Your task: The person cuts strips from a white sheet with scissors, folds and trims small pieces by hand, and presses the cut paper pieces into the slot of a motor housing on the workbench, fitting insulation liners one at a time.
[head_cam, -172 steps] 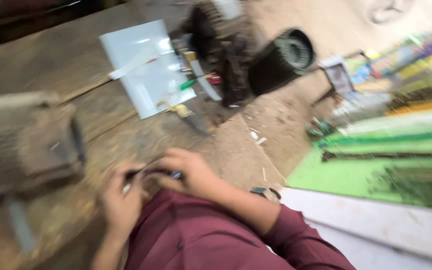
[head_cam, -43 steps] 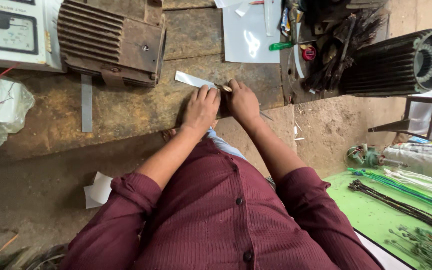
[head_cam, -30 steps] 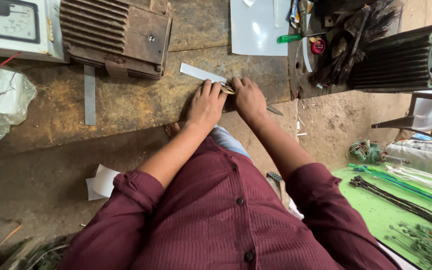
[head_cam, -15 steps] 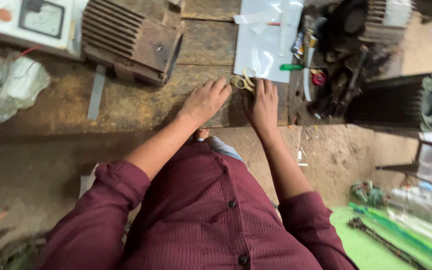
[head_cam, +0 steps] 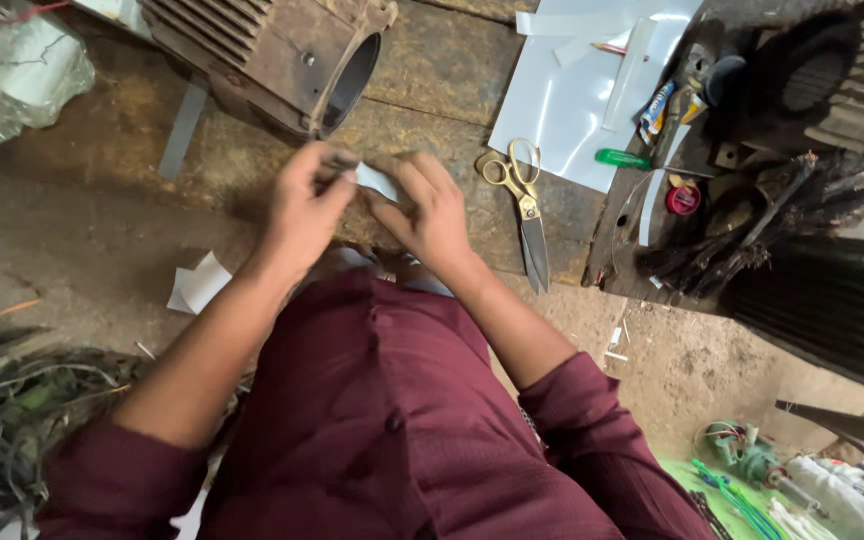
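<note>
Both my hands meet over the wooden bench point(head_cam: 112, 150) and hold one small white strip of sheet point(head_cam: 380, 180) between them. My left hand point(head_cam: 304, 205) pinches its left end, my right hand point(head_cam: 427, 210) grips its right end. Scissors with yellow handles point(head_cam: 524, 205) lie on the bench just right of my right hand, blades pointing toward me. A large white sheet point(head_cam: 562, 95) lies beyond them.
A rusty finned motor housing point(head_cam: 272, 60) lies on the bench ahead of my left hand. Dark motor parts point(head_cam: 812, 90), a green pen point(head_cam: 622, 158) and red tape roll point(head_cam: 683, 198) crowd the right. Paper scrap point(head_cam: 197, 283) and tangled wires point(head_cam: 22, 420) lie on the floor.
The scissors have left my right hand and now lie on the bench. My hands have lifted off the wood and hold a small cut strip between them. The view has shifted closer.
</note>
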Available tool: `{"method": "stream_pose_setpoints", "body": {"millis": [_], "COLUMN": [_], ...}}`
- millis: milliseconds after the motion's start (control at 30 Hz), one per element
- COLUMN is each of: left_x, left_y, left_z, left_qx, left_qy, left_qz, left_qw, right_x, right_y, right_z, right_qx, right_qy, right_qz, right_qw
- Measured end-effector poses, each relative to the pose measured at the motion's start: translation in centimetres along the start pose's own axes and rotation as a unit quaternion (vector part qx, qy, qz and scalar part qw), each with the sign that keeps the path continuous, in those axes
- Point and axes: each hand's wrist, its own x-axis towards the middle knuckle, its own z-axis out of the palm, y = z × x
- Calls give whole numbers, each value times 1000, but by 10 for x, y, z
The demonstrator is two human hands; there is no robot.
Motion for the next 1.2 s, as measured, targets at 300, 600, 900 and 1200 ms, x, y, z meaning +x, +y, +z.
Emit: {"method": "stream_pose_setpoints", "body": {"millis": [300,600,900,1200], "left_x": [-35,-66,-57,-52], "left_y": [-6,-39,-41,-30], "left_z": [-47,-77,-67,-74], "left_qx": [0,-34,-21,-20], "left_qy": [95,161,149,163], "left_qz": [-153,-210,-192,-220], "left_qw": [984,964,970,962], "right_x": [72,82,110,92], "right_y": [75,105,105,102], "right_z": [80,101,98,72], "right_qx": [259,175,262,77], "right_qy": [6,-7,-75,-43], "right_qz": [215,109,286,48], "right_qw": [942,978,919,995]}}
